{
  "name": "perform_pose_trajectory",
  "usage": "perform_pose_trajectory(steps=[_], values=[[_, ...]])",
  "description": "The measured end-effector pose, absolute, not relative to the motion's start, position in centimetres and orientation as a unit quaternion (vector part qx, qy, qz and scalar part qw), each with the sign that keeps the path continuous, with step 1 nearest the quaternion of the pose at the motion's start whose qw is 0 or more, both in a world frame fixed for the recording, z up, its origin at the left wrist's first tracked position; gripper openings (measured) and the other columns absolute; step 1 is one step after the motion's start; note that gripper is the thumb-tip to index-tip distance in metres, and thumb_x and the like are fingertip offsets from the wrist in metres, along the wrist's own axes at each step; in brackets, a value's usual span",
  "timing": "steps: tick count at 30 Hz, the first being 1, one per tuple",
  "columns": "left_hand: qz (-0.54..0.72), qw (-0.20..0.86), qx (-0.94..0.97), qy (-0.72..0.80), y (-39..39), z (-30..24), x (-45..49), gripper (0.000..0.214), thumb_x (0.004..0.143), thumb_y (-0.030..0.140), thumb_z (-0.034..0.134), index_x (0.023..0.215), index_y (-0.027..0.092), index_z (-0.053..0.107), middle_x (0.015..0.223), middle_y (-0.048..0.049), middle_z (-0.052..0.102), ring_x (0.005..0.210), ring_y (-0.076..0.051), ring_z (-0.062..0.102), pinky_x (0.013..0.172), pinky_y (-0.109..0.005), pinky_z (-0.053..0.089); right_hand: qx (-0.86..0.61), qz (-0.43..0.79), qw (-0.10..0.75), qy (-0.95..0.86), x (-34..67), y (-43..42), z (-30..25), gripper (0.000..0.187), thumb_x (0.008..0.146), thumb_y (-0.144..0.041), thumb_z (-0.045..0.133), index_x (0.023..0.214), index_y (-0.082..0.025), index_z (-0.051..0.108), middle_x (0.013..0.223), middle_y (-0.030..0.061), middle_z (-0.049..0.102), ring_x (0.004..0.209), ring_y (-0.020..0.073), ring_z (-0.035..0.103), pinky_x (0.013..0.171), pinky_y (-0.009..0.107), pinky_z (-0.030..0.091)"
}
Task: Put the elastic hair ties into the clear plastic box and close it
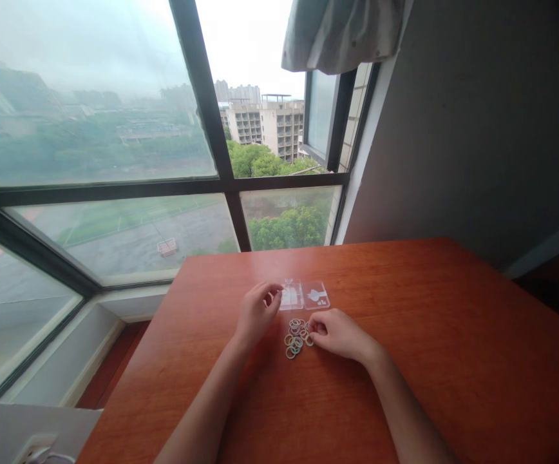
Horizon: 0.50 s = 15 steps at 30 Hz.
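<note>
A small clear plastic box (pixel 304 296) lies open on the reddish wooden table (pixel 405 361), lid flat to the right. Just in front of it sits a loose pile of several small coloured rings, perhaps hair ties (pixel 295 338). My left hand (pixel 256 312) rests left of the box, fingers curled, fingertips pinched near the box's left edge. My right hand (pixel 336 333) lies right of the pile, fingers curled and touching the nearest rings. Whether either hand holds a ring is too small to tell.
The table stands against a large window (pixel 163 161) with dark frames and a grey wall (pixel 477 129) on the right. A curtain (pixel 342 32) hangs bunched at the top. A white socket or cable (pixel 35 451) shows at the lower left.
</note>
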<state>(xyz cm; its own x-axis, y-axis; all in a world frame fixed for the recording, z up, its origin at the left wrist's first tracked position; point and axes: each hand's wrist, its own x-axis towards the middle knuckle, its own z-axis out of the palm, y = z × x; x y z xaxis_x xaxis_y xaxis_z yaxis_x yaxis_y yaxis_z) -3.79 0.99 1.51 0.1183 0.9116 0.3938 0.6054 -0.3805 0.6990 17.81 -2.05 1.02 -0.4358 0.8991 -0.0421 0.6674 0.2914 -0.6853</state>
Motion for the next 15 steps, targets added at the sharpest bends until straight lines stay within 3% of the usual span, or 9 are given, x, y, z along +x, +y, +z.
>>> perform_pose_trajectory(steps=[10,15], values=[[0.410,0.198,0.719,0.526,0.96,1.57,-3.76,0.014,0.084,0.022,0.054,0.088,0.018,0.067,0.075,-0.0022,0.063,0.063,-0.012,0.055,0.059,-0.022,0.043,-0.498,0.331,0.183,-0.780,17.75,-2.09,0.94,0.009,0.072,-0.017,0.059,0.072,-0.020,0.067,0.062,-0.0024,0.062,0.057,0.0107,0.052,0.051,0.021,0.030],[0.411,0.207,0.720,0.519,0.78,1.75,-3.50,0.014,0.085,0.024,0.054,0.088,0.018,0.067,0.075,-0.0023,0.063,0.062,-0.012,0.055,0.058,-0.022,0.043,-0.507,0.326,0.269,-0.751,17.52,-1.72,1.49,0.007,0.076,-0.020,0.058,0.073,-0.019,0.064,0.057,-0.0038,0.055,0.055,0.0110,0.049,0.053,0.021,0.032]])
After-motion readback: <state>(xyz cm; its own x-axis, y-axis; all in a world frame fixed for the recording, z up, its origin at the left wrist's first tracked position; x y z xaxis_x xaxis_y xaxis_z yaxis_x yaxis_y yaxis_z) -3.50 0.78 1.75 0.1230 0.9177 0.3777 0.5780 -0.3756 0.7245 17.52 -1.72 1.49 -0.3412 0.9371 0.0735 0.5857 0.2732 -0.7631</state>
